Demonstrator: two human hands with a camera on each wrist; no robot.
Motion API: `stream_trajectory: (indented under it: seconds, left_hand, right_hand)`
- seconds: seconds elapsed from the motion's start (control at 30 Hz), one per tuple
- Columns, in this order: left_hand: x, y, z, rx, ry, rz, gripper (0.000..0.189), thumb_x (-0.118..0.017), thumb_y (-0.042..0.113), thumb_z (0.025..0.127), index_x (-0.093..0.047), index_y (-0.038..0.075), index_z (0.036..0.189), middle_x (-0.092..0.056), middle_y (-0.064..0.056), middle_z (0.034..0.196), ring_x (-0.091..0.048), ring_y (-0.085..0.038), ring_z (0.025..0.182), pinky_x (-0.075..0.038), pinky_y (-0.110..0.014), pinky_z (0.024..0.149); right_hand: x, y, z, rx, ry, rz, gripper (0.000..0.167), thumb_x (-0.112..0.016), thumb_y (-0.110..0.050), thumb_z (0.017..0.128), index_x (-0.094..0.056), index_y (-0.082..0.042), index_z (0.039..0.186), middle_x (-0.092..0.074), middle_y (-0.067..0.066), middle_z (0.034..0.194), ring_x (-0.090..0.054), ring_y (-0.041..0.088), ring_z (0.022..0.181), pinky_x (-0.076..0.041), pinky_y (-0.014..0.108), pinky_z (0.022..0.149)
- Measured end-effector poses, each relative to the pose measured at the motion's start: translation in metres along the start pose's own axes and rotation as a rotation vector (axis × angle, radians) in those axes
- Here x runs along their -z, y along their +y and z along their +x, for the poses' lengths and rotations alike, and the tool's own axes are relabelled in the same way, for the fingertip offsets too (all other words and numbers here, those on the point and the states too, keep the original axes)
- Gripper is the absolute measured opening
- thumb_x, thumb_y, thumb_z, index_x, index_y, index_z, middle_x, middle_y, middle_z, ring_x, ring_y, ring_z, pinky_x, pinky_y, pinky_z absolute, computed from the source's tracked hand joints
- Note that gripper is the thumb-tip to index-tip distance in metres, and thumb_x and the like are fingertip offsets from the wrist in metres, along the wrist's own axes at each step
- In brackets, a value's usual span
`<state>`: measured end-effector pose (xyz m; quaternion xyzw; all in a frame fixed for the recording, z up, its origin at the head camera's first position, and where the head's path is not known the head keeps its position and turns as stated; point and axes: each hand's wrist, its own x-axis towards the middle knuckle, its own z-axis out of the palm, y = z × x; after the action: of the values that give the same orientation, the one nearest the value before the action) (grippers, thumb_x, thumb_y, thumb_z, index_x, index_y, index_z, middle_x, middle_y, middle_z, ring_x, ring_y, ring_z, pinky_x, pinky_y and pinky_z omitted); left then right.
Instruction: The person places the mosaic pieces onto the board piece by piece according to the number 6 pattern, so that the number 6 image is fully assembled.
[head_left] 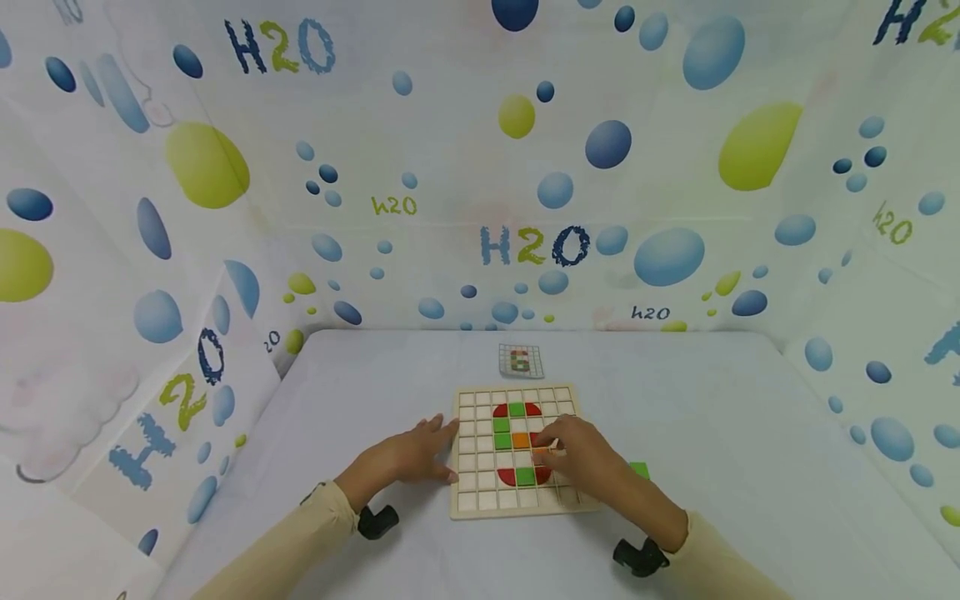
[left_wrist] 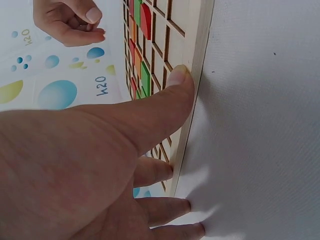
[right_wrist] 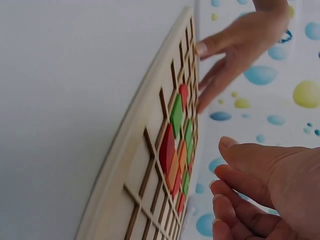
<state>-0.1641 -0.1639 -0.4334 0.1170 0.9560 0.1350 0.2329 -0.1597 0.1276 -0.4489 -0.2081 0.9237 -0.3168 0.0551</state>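
Observation:
A wooden grid board (head_left: 480, 514) lies on the white table with red, green and orange tiles in its cells. My left hand (head_left: 416, 450) rests at its left edge, fingers spread; in the left wrist view the thumb (left_wrist: 175, 95) presses on the rim. Over the board's right half hovers my right hand (head_left: 581, 454), fingers loosely curled. In the right wrist view nothing shows between its thumb and fingers. Near those fingertips, an orange tile (right_wrist: 173, 171) sits in a cell beside a red rounded tile (right_wrist: 167, 150). The right hand partly hides the board's right side in the head view.
Behind the board lies a small card (head_left: 521, 361) printed with a coloured grid pattern. A green piece (head_left: 639, 470) shows on the table beyond the right wrist. A patterned white backdrop (head_left: 450, 150) stands around the table.

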Motion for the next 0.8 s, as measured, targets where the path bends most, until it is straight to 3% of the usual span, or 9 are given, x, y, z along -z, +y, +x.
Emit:
stream_trajectory:
  seconds: [0.17, 0.47, 0.8]
  left_hand:
    - [-0.001, 0.002, 0.0, -0.001, -0.001, 0.007, 0.091, -0.082, 0.04, 0.092, -0.036, 0.008, 0.165, -0.029, -0.025, 0.17, -0.027, -0.048, 0.157, -0.032, -0.066, 0.121]
    - [-0.001, 0.003, 0.0, 0.005, 0.001, 0.004, 0.092, -0.082, 0.041, 0.092, -0.036, 0.008, 0.165, -0.029, -0.025, 0.17, -0.026, -0.048, 0.158, -0.032, -0.066, 0.122]
    - [0.0, 0.002, -0.001, 0.003, 0.005, 0.007, 0.093, -0.082, 0.041, 0.091, -0.035, 0.008, 0.165, -0.028, -0.025, 0.17, -0.026, -0.048, 0.157, -0.032, -0.066, 0.122]
  right_hand:
    - [0.017, 0.017, -0.01, -0.041, 0.05, -0.012, 0.02, -0.082, -0.019, 0.094, -0.078, -0.013, 0.113, -0.069, -0.004, 0.103, -0.061, 0.012, 0.096, -0.057, 0.032, 0.083]
    - [0.041, 0.06, -0.032, -0.016, 0.132, -0.08, 0.03, -0.084, -0.02, 0.092, -0.075, -0.009, 0.12, -0.07, 0.001, 0.11, -0.065, 0.018, 0.101, -0.058, 0.037, 0.084]
    - [0.058, 0.097, -0.057, -0.078, 0.178, -0.059, 0.033, -0.083, -0.022, 0.093, -0.075, -0.007, 0.122, -0.071, 0.004, 0.115, -0.069, 0.028, 0.109, -0.06, 0.05, 0.092]
